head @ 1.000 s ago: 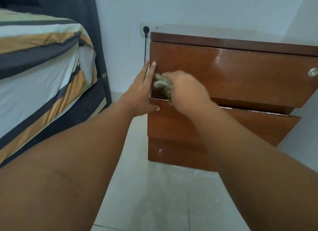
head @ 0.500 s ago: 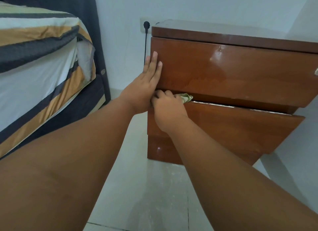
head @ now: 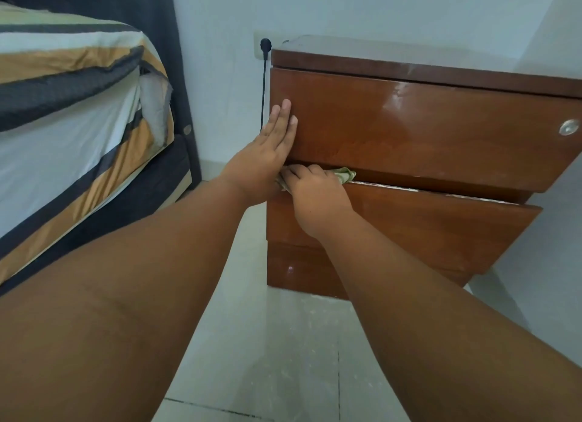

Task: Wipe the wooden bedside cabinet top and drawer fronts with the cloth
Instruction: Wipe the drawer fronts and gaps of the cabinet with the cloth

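Since a second ago, when my right hand (head: 315, 198) was scrubbing the face of the upper drawer front (head: 425, 129), it has dropped to the gap above the lower drawer front (head: 425, 229) — over the last half second it has barely shifted. It's closed around the cloth (head: 345, 174), a greenish wad poking out past the knuckles at the lower drawer's top lip. My left hand (head: 267, 157) stays flat, fingers together, braced on the upper drawer's left edge, touching the right hand. I'd read that as upper face done, now working the seam — lower face and base panel (head: 296, 270) likely next. Cabinet top (head: 393, 51) is bare; can't tell if it's wiped.
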